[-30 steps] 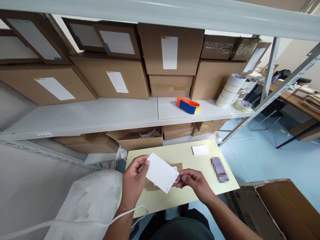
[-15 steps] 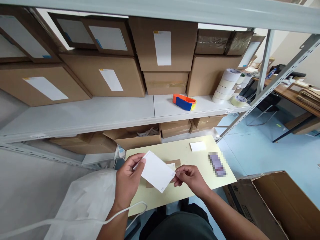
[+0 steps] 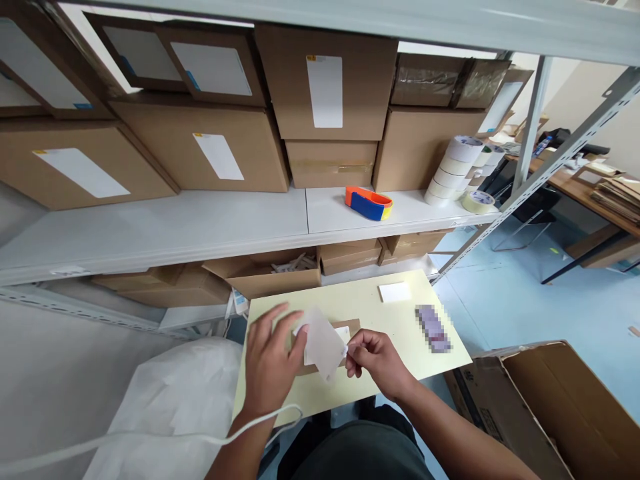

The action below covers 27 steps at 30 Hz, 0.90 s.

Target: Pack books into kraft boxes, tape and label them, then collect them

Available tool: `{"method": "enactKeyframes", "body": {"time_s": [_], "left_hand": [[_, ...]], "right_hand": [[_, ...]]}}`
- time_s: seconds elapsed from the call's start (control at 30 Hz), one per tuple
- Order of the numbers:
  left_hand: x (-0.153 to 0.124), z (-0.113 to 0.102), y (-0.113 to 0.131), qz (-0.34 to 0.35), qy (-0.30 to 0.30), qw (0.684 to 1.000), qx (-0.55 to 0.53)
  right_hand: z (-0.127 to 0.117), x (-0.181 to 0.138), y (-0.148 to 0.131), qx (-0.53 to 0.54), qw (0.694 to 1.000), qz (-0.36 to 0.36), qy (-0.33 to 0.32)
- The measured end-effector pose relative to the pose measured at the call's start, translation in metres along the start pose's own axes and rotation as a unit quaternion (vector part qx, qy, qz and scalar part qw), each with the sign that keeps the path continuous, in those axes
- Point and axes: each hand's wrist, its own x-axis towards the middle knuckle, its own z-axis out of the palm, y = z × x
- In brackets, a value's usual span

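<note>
My right hand (image 3: 376, 359) pinches the right corner of a white card (image 3: 324, 347), which is tilted over the table and smeared by motion. On the card's left is my left hand (image 3: 273, 353), its fingers spread and its thumb beside the card's edge; whether the thumb touches it I cannot tell. Beneath the card, a flat brown cardboard piece (image 3: 354, 325) with white paper on it lies on the pale yellow table (image 3: 400, 340), mostly hidden. Farther back on the table is a small white stack of cards or paper (image 3: 395, 292).
A blurred-out purple item (image 3: 433, 329) lies at the table's right. Behind stands a shelf (image 3: 225, 217) with cardboard boxes (image 3: 330, 87), tape rolls (image 3: 455, 167) and a colourful band (image 3: 369, 203). A white cable (image 3: 200, 437) crosses my left forearm; an open carton (image 3: 575, 400) stands at right.
My left hand has loosened from the card, its fingers now spread. The card has turned and blurred, while my right hand keeps its corner.
</note>
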Motion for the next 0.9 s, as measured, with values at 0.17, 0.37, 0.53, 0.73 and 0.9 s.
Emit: {"method": "enactKeyframes", "body": {"time_s": [0.17,0.37,0.53,0.73,0.9], "left_hand": [[-0.024,0.002,0.028,0.130,-0.080,0.987,-0.046],[-0.031,0.004,0.032,0.133,-0.048,0.990,-0.027],[-0.036,0.003,0.026,0.052,-0.044,0.997,-0.042],[-0.031,-0.001,0.020,-0.217,-0.141,0.946,-0.195],[-0.021,-0.006,-0.028,-0.430,-0.012,0.838,-0.336]], "right_hand": [[0.013,0.004,0.005,0.002,0.999,-0.027,0.031],[0.022,0.003,0.013,-0.087,0.992,-0.089,0.032],[0.026,0.005,0.017,-0.186,0.971,-0.143,0.039],[0.033,0.011,0.018,-0.223,0.962,-0.153,0.029],[0.019,0.020,0.018,-0.156,0.982,-0.101,0.020]]}}
